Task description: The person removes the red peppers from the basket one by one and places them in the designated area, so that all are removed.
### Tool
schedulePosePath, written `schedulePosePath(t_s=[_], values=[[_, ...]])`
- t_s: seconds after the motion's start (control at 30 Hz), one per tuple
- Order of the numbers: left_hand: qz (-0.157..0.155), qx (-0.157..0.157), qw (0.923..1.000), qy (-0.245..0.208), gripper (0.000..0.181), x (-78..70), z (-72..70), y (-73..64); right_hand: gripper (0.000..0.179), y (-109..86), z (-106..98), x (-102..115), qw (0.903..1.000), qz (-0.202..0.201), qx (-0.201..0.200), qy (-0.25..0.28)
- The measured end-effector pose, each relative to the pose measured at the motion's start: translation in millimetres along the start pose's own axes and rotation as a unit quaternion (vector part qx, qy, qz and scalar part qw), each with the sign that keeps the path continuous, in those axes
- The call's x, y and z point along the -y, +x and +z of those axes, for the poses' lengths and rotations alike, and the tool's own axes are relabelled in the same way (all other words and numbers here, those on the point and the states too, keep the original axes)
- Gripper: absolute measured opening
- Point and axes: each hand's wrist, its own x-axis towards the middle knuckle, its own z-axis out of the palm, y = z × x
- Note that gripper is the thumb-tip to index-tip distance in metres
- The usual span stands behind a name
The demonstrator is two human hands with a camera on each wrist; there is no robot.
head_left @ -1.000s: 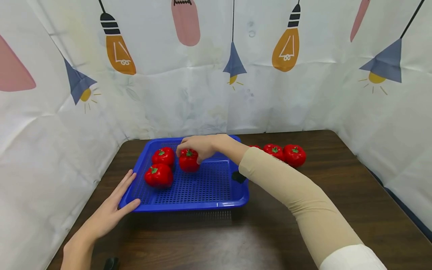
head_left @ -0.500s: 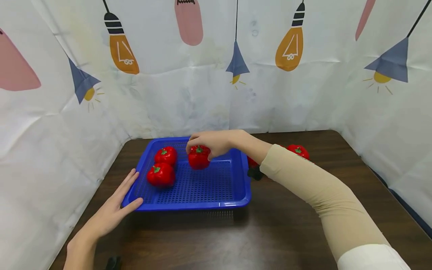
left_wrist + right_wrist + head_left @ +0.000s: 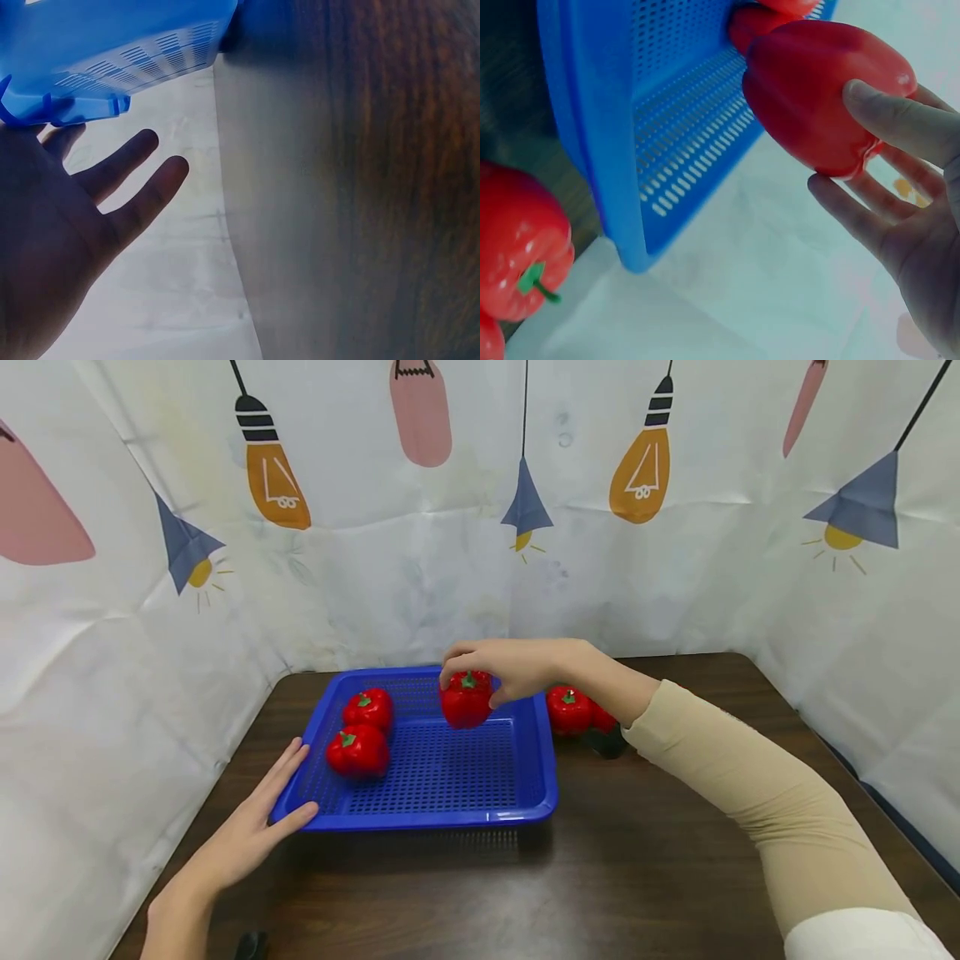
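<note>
A dark brown wooden table (image 3: 600, 877) with rounded far corners stood enclosed on three sides by a white, creased fabric backdrop (image 3: 420, 585). The backdrop was printed with hanging orange bulbs (image 3: 273, 485), grey-blue cone lamps (image 3: 527, 506) and pink shades (image 3: 420, 412). Even, soft light fell across the tabletop.

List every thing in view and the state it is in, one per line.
Right hand: grips a red pepper from above.
Held pepper: lifted above the tray, upright.
Blue tray: flat on the table.
Two peppers in tray: resting, upright.
Peppers on table: beside the tray.
Left hand: flat, touching the tray corner.
</note>
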Motion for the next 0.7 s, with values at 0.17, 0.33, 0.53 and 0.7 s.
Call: schedulePosePath(t_s=[0.17,0.33,0.53,0.7], values=[[-0.002,0.001,1.0000,0.004,0.080,0.1,-0.2,0.5,0.058,-18.9,-6,0,0.9999,0.004,-0.009,0.009],[-0.001,0.001,1.0000,0.007,0.080,0.3,-0.7,0.5,0.057,-38.3,-10,2,0.9998,0.009,-0.014,0.007],[-0.004,0.000,0.9999,0.013,0.080,1.3,-0.7,0.4,0.057,-61.8,-11,3,0.9994,0.001,-0.036,0.002],[0.001,-0.002,0.9999,0.015,0.079,1.4,-1.1,-1.3,0.057,-78.6,-12,1,0.9989,0.001,-0.047,0.000]])
